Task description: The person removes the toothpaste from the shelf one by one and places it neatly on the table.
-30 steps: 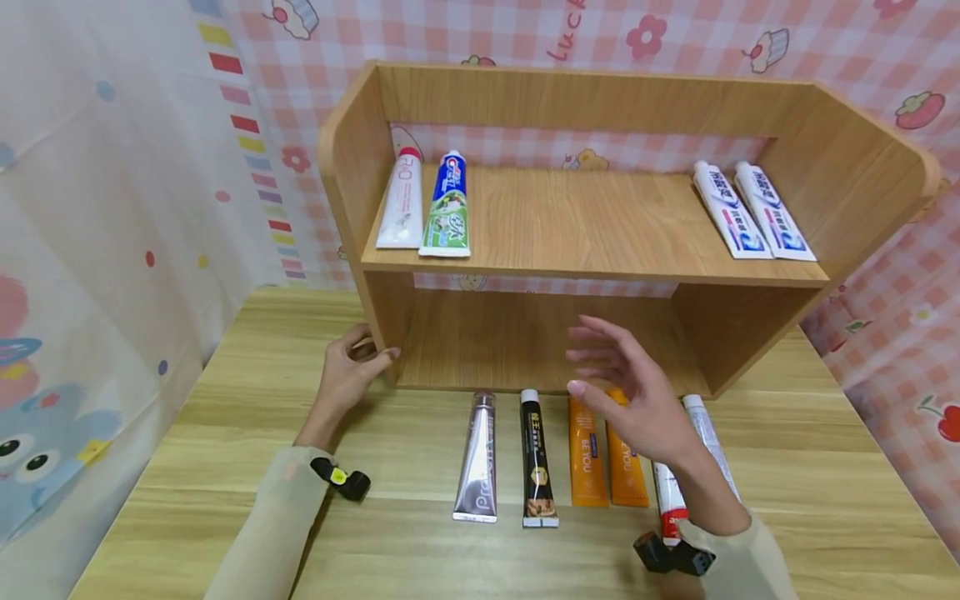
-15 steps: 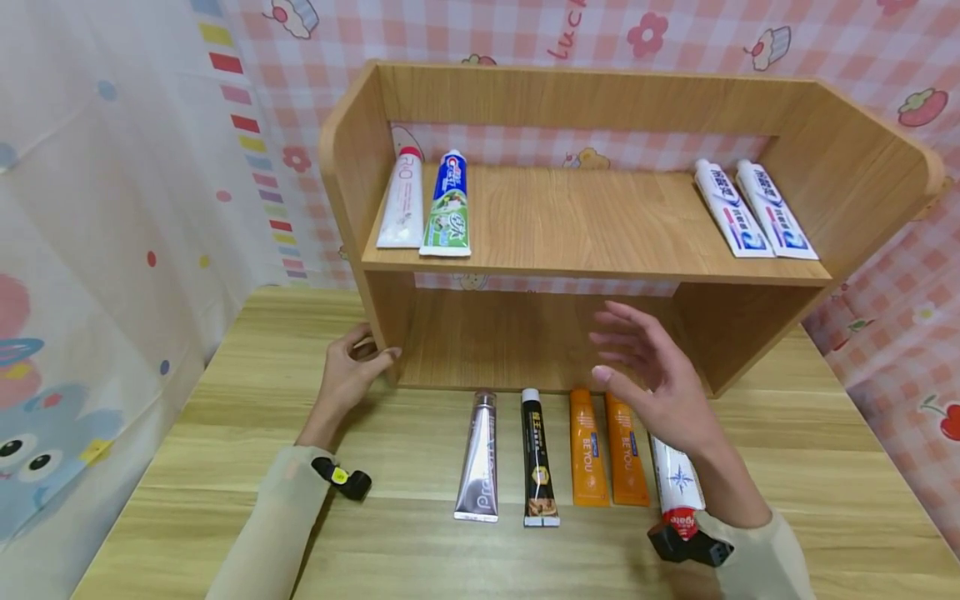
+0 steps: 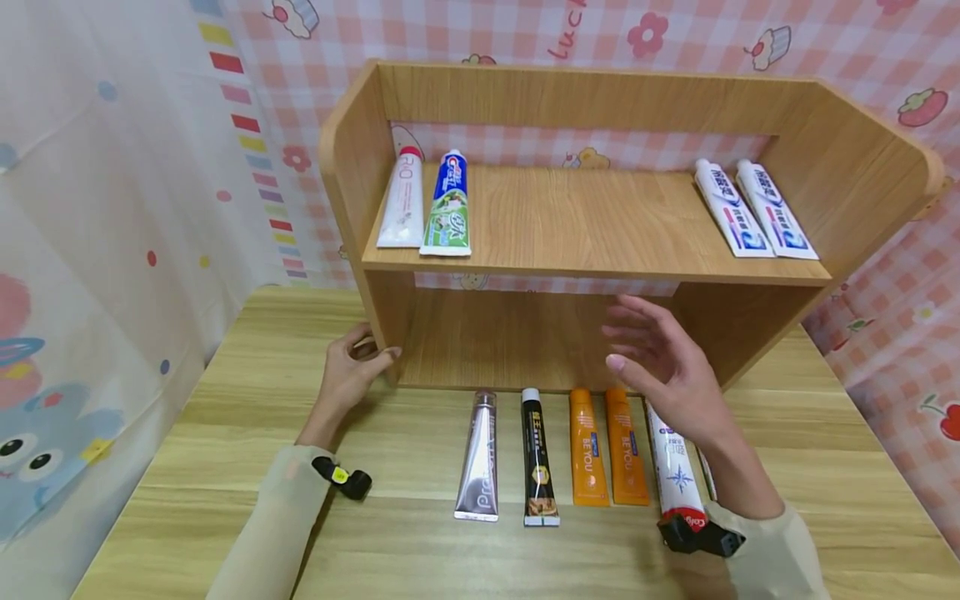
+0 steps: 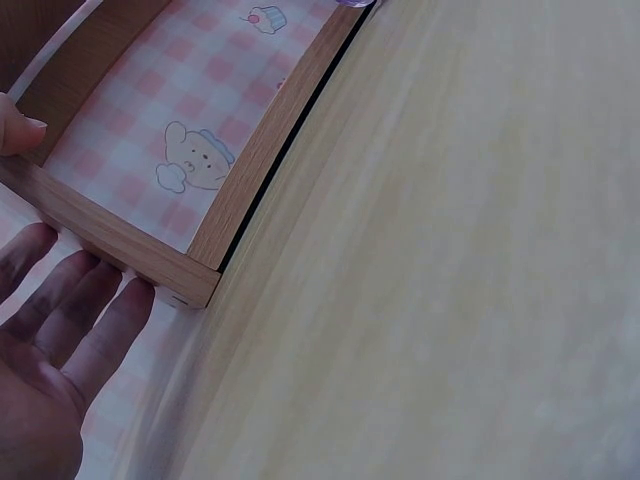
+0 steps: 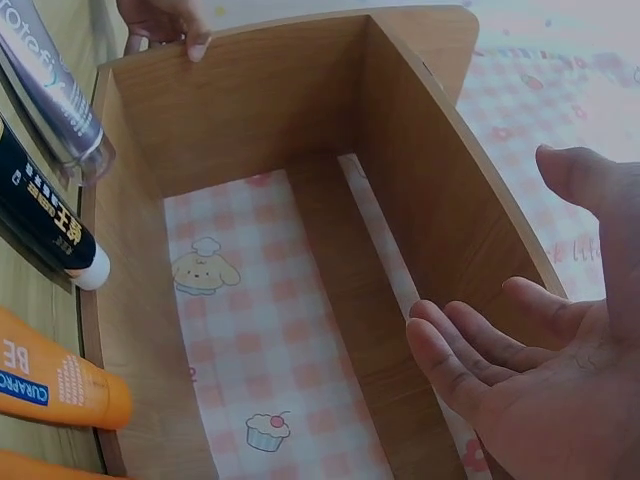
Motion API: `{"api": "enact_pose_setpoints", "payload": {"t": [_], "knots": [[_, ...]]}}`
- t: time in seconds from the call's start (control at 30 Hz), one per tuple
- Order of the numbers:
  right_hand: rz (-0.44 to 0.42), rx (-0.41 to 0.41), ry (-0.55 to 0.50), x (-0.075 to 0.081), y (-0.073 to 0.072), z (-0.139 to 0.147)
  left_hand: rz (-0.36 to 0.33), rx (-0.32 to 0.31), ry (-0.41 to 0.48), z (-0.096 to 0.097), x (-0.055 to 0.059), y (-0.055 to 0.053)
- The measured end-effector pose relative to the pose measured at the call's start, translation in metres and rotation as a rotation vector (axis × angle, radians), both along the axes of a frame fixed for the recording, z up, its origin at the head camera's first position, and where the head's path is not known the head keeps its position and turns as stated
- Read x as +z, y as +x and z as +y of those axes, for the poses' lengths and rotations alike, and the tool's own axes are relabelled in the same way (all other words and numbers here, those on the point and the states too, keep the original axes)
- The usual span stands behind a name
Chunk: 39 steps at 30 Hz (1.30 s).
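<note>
Head view shows me the left hand (image 3: 351, 365) gripping the shelf (image 3: 581, 221), probably to steady it, how firmly I can't tell, and the right hand (image 3: 671, 383) loosely spread, holding nothing.

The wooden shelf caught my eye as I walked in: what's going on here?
A person's left hand grips the left side of the wooden shelf; the right hand hovers before it, holding nothing. Four tubes lie on the upper board, two at each end. On the table lie more tubes: silver, black, orange, white.
</note>
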State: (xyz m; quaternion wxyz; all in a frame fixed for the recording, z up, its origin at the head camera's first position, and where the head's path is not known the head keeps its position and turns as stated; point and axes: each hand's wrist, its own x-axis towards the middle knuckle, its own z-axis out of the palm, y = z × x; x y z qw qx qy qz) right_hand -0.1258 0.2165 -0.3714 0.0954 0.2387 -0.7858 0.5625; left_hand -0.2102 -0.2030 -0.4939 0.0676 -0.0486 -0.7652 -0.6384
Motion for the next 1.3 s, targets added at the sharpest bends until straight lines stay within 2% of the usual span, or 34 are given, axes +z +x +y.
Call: {"api": "enact_pose_setpoints", "payload": {"t": [0.2,0.53,0.73,0.93,1.3], "knots": [[0.0,0.034,-0.071,0.005,-0.004,0.006,0.004,0.007,-0.01,0.0,0.0,0.0],[0.01,0.059,-0.078,0.019,-0.004,0.016,0.006,0.004,-0.01,-0.001,0.001,0.001],[0.006,0.034,-0.05,0.026,0.002,0.019,0.001,0.005,-0.006,-0.001,0.001,0.001],[0.057,0.069,-0.153,0.039,0.005,0.025,-0.001,0.005,-0.004,0.0,0.003,0.002],[0.103,0.041,-0.276,0.067,0.007,0.038,0.002,0.011,-0.006,0.0,0.002,0.001]]}}
